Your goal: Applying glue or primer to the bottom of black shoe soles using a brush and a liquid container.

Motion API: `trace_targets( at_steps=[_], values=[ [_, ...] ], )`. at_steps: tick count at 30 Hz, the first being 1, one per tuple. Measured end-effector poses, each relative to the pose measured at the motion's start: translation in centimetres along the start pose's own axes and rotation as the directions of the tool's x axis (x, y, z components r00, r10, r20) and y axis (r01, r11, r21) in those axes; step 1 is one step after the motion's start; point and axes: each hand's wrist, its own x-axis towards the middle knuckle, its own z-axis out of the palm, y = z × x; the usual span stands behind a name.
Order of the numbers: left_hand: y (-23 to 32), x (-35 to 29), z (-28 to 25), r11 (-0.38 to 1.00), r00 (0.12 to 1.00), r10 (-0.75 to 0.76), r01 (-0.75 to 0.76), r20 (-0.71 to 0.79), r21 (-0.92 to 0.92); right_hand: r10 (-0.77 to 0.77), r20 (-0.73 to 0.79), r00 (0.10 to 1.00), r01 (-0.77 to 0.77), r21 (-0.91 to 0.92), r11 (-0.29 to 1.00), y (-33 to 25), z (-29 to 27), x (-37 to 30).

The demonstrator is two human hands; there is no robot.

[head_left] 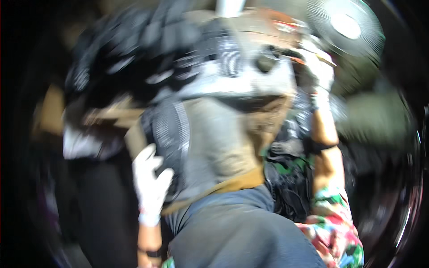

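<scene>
My left hand [151, 185], in a white glove, has its fingers spread at the left edge of a black shoe-like piece [166, 134] with a light ribbed strip along its side. That piece lies on a worn grey-and-tan cloth [219, 134] across my lap. Stretched far forward on the right, my white-gloved right hand [321, 73] is over the end of the work surface. Close by it are an orange-and-dark tool-like thing [292, 57] and a thin yellowish edge. Motion blur hides its fingers and whatever they may hold.
Dark shoe-like items [147, 49] are heaped at the back left. A grey ribbed piece [229, 56] and a dark round container [266, 60] are on the pale work surface [205, 82]. A round fan [346, 26] stands back right. Black items [288, 183] fill a green container beside my right leg.
</scene>
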Motion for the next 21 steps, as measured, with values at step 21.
trace_targets(
  at_steps=[21],
  values=[
    [10.3, 10.1, 7.3, -0.538, 0.776, 0.347, 0.625, 0.527, -0.566, 0.453, 0.051, 0.89, -0.38, 0.63, 0.677, 8.0, 4.3, 0.7]
  ],
)
